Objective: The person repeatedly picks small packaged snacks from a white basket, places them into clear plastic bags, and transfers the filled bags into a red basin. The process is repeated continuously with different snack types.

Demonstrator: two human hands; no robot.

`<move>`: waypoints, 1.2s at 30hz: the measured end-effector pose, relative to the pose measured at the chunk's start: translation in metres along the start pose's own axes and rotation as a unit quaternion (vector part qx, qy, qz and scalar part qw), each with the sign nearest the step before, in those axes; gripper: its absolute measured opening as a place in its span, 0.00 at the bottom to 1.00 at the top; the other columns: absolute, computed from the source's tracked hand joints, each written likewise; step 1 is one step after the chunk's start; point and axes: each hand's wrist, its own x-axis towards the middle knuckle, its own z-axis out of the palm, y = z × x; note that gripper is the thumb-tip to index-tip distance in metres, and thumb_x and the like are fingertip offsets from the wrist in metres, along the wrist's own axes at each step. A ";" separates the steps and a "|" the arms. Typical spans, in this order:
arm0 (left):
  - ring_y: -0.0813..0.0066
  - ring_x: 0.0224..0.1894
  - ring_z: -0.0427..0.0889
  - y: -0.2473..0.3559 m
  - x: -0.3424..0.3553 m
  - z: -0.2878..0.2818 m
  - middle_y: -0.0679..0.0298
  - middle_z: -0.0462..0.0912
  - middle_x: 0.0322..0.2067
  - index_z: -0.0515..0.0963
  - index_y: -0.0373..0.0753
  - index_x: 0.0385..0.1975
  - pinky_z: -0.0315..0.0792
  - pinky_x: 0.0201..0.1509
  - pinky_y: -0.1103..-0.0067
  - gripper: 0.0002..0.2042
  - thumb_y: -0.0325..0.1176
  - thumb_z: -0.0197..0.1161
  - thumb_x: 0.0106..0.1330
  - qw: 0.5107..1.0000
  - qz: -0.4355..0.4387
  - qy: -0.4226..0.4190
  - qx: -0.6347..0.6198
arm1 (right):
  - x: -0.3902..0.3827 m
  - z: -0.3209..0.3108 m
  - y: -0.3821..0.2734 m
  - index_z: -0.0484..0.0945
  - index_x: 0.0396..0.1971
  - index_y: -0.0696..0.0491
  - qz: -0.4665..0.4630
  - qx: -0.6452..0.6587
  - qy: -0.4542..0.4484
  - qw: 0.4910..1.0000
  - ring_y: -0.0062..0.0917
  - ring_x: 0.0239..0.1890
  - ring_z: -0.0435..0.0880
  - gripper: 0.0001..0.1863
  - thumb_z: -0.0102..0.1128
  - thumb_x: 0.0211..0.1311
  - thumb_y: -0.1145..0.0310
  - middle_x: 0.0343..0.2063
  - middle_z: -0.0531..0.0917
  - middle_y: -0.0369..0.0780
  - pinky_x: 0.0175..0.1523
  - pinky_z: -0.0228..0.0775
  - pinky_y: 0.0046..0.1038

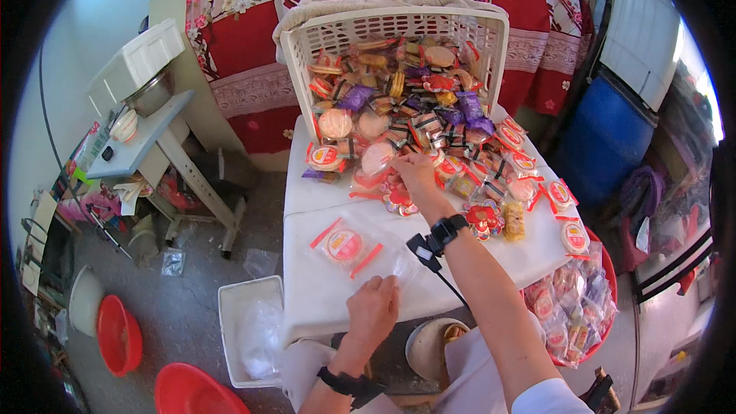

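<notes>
A white plastic basket lies tipped on its side on the white table, its mouth toward me. Wrapped snacks spill from it. My right hand reaches into the front of the spill, fingers pinched at the edge of a wrapped round cracker; the fingertips are partly hidden. At the near table edge, my left hand is closed on what looks like a clear plastic bag. A single cracker packet with red ends lies flat just beyond it. Purple-wrapped snacks sit among the pile.
A red tub of filled clear bags stands below the table's right side. At left is a white bin holding clear plastic, with red basins farther left. A blue barrel stands at right. A small side table is at far left.
</notes>
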 end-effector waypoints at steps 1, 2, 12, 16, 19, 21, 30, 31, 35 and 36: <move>0.55 0.32 0.80 0.000 0.000 0.000 0.58 0.76 0.28 0.77 0.40 0.39 0.73 0.32 0.62 0.07 0.30 0.59 0.62 1.000 0.000 0.001 -0.003 | -0.008 -0.010 -0.007 0.77 0.25 0.57 -0.033 -0.044 0.005 0.998 0.26 0.14 0.78 0.08 0.64 0.59 0.69 0.19 0.81 0.41 0.18 0.68 0.29; 0.55 0.32 0.80 0.000 0.000 0.001 0.57 0.76 0.28 0.77 0.40 0.38 0.73 0.32 0.62 0.07 0.30 0.59 0.62 1.000 -0.001 0.002 -0.004 | -0.019 -0.022 -0.016 0.77 0.26 0.57 -0.052 -0.080 0.012 0.995 0.28 0.16 0.79 0.07 0.64 0.57 0.71 0.20 0.81 0.42 0.20 0.69 0.30; 0.54 0.32 0.80 0.002 0.000 0.002 0.57 0.77 0.27 0.76 0.40 0.34 0.73 0.34 0.62 0.04 0.29 0.60 0.60 1.000 0.006 0.013 0.000 | -0.175 -0.127 -0.038 0.81 0.28 0.56 -0.239 -0.499 -0.155 0.819 0.40 0.33 0.83 0.11 0.67 0.52 0.64 0.28 0.82 0.48 0.35 0.74 0.38; 0.54 0.30 0.80 0.003 -0.001 0.003 0.56 0.77 0.26 0.78 0.40 0.35 0.73 0.32 0.63 0.05 0.27 0.60 0.59 0.999 -0.005 0.035 -0.012 | -0.167 -0.141 -0.034 0.81 0.29 0.57 -0.211 -0.481 0.003 0.851 0.39 0.32 0.83 0.18 0.68 0.53 0.55 0.28 0.83 0.46 0.36 0.74 0.38; 0.54 0.29 0.79 0.003 0.001 0.004 0.57 0.77 0.25 0.79 0.39 0.34 0.73 0.32 0.64 0.05 0.27 0.61 0.59 0.998 -0.001 0.060 -0.026 | -0.162 -0.137 -0.032 0.81 0.35 0.59 -0.140 -0.561 0.026 0.815 0.40 0.34 0.84 0.29 0.69 0.49 0.45 0.28 0.83 0.46 0.40 0.75 0.38; 0.54 0.28 0.79 0.004 0.001 0.004 0.57 0.77 0.25 0.79 0.39 0.33 0.73 0.31 0.64 0.04 0.27 0.61 0.58 0.997 0.003 0.068 -0.027 | -0.165 -0.125 -0.024 0.81 0.36 0.59 -0.129 -0.603 0.037 0.787 0.40 0.34 0.85 0.33 0.69 0.46 0.41 0.27 0.83 0.46 0.41 0.76 0.38; 0.53 0.26 0.79 0.006 0.002 0.004 0.55 0.78 0.24 0.80 0.38 0.30 0.72 0.30 0.64 0.03 0.28 0.62 0.59 0.998 -0.009 0.064 -0.025 | -0.146 -0.138 -0.015 0.77 0.29 0.61 -0.052 -0.269 -0.058 0.960 0.27 0.25 0.80 0.22 0.74 0.44 0.58 0.23 0.81 0.41 0.31 0.70 0.33; 0.54 0.25 0.79 0.006 0.002 0.004 0.54 0.78 0.24 0.80 0.36 0.30 0.72 0.29 0.66 0.03 0.27 0.62 0.59 0.997 -0.011 0.071 -0.035 | -0.150 -0.141 -0.019 0.76 0.27 0.61 -0.046 -0.224 -0.044 0.972 0.24 0.25 0.78 0.20 0.74 0.44 0.60 0.21 0.80 0.40 0.30 0.69 0.32; 0.53 0.24 0.79 0.004 0.005 0.003 0.53 0.78 0.22 0.80 0.34 0.30 0.71 0.28 0.67 0.04 0.27 0.62 0.60 0.992 -0.020 0.098 -0.075 | -0.176 -0.157 -0.044 0.77 0.26 0.57 0.055 -0.015 -0.173 0.983 0.14 0.23 0.76 0.17 0.69 0.57 0.58 0.19 0.78 0.34 0.23 0.66 0.19; 0.51 0.24 0.78 0.003 0.005 0.004 0.53 0.78 0.22 0.80 0.35 0.30 0.71 0.29 0.65 0.04 0.27 0.61 0.60 0.990 -0.026 0.104 -0.089 | -0.182 -0.160 -0.049 0.78 0.27 0.56 0.078 -0.033 -0.230 0.970 0.11 0.19 0.74 0.17 0.67 0.60 0.57 0.18 0.77 0.32 0.21 0.64 0.15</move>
